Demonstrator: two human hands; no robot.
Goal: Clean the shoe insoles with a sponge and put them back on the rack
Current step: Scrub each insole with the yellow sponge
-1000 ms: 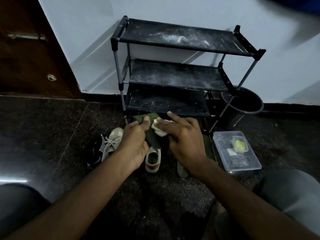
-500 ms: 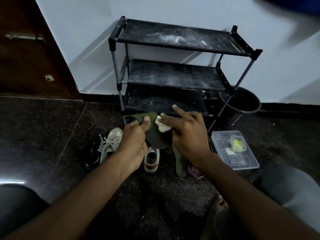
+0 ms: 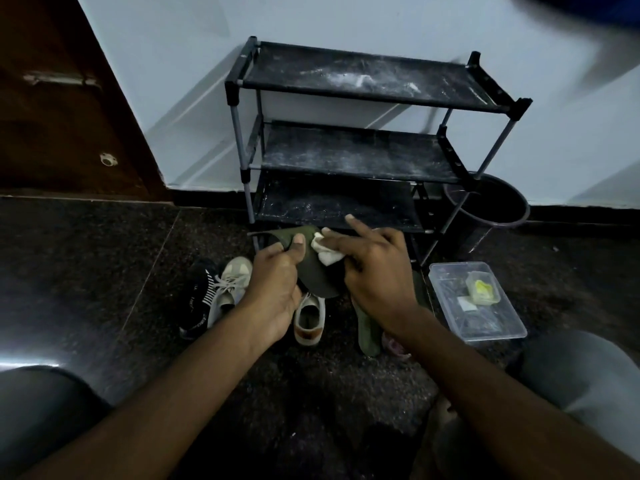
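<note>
**Sponge pressed to a green insole in front of the rack**

The left hand [image 3: 277, 285] grips a green insole [image 3: 317, 278] along its left edge. Its thumb lies flat on top and the other fingers curl underneath, holding the insole above the floor just in front of the rack's bottom shelf. The right hand [image 3: 377, 268] holds a white sponge [image 3: 327, 252] against the insole's upper face. Its index finger points straight toward the rack while the other fingers curl over the sponge.

The black three-shelf rack [image 3: 353, 74] stands against the far wall, its shelves streaked with dust. A second green insole [image 3: 367, 329] lies on the dark floor under the right wrist. To its left are a white sneaker [image 3: 309, 320], a beige laced sneaker [image 3: 228, 285] and a black striped shoe [image 3: 197, 299]. On the right, a clear plastic box [image 3: 502, 327] holds a yellow-green item, and a dark bucket [image 3: 498, 206] stands beyond it beside the rack.
</note>
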